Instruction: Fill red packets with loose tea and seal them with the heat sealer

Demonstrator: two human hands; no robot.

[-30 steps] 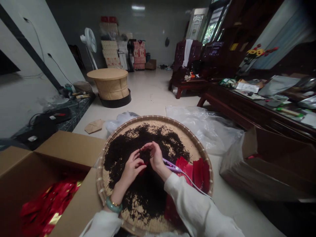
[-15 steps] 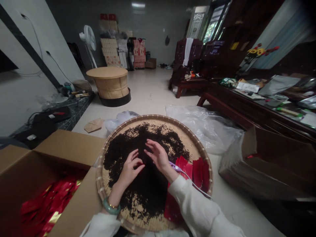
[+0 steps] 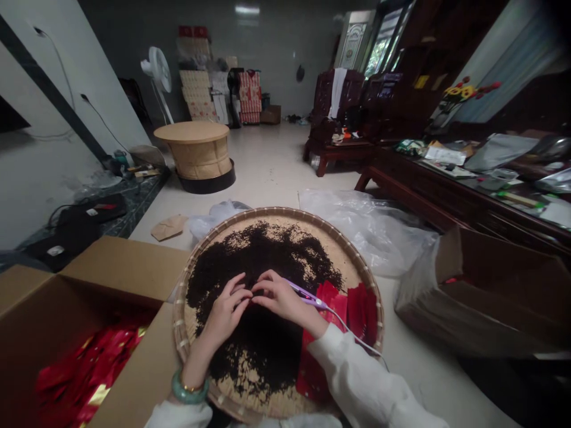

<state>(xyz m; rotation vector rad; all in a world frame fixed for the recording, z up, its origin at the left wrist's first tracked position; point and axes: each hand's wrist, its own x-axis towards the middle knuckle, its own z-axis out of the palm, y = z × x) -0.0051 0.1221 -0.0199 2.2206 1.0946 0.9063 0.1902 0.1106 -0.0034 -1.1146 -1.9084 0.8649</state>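
Over a round woven bamboo tray (image 3: 375,279), my left hand (image 3: 228,312) and my right hand (image 3: 280,298) meet with fingertips pinched. Anything between them is too small to make out. Dark, dried tea-like leaves (image 3: 263,244) lie spread beneath both hands. Just beyond my right hand rests a purple hair straightener (image 3: 307,295), its white cord trailing over the tray's right rim. Red packets (image 3: 362,309) lie in the tray's right side, and another red packet (image 3: 312,377) is partly hidden by my right sleeve.
An open cardboard box (image 3: 129,261) on the left holds many red and gold packets (image 3: 89,368). Another open box (image 3: 491,291) stands at right. Clear plastic sheeting (image 3: 366,229) lies on the floor behind the tray, near a dark wooden table (image 3: 414,187).
My hands have come together, and their fingers have closed from a spread pose into pinches. My right hand has dropped slightly, uncovering more of the purple straightener.
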